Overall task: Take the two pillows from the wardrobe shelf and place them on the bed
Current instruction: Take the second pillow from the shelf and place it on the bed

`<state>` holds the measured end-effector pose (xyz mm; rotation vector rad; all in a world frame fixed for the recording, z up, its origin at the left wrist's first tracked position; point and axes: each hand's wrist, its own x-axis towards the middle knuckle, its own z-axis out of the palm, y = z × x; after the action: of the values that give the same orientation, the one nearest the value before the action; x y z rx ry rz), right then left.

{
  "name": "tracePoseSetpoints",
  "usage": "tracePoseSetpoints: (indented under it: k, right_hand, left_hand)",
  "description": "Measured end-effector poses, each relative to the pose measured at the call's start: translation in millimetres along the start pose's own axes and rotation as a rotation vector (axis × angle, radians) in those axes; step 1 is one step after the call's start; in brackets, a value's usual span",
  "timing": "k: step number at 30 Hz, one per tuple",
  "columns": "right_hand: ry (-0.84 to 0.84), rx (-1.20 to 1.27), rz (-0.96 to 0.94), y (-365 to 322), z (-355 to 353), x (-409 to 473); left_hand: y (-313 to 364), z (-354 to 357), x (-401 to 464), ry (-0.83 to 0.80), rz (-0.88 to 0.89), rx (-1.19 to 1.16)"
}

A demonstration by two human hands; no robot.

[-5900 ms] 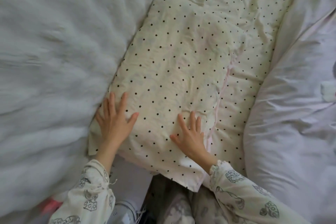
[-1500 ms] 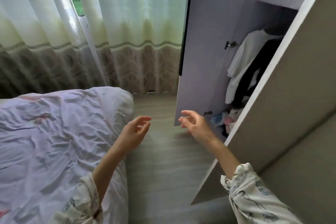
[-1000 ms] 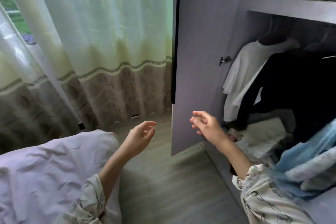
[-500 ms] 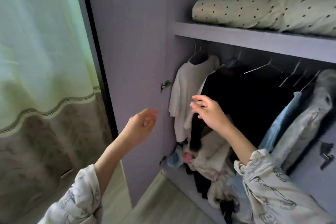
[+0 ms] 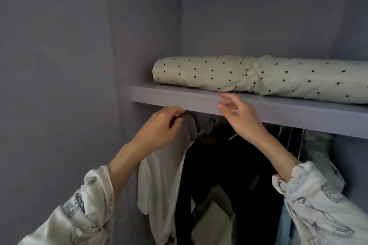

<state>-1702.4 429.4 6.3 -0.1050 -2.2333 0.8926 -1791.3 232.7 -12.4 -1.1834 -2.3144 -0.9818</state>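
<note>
Both hands empty, fingers loosely curled: left hand [image 5: 159, 125] under shelf [image 5: 179, 98], right hand [image 5: 239, 115] just below dotted pillow [image 5: 249, 77].

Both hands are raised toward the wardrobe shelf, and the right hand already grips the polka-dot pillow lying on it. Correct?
Not quite. In the head view the right hand is open just below the polka-dot pillow, at the shelf edge, gripping nothing. The left hand is raised too.
</note>
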Motion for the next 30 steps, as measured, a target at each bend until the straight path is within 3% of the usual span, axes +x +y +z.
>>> tracePoseSetpoints:
  k: [3,6,10,16,23,30]
  right_hand:
    - [0.111,-0.127,-0.088,4,-10,40]
    - [0.195,-0.402,-0.182,14,-21,79]
    - [0.154,-0.815,-0.132,38,-31,119]
    - [0.042,-1.075,-0.004,60,-43,154]
    - [0.126,-1.234,0.018,70,-32,175]
    - [0.217,-1.166,-0.073,69,-28,152]
  left_hand:
    - [1,4,55,0.004,0.133,0.092]
    - [0,8,106,0.004,0.228,0.095]
    - [-13,16,169,-0.011,0.237,0.124]
    - [-41,35,245,-0.215,0.255,0.496]
    - [-49,57,275,0.039,0.348,0.561]
    - [-35,60,249,0.097,0.361,0.620]
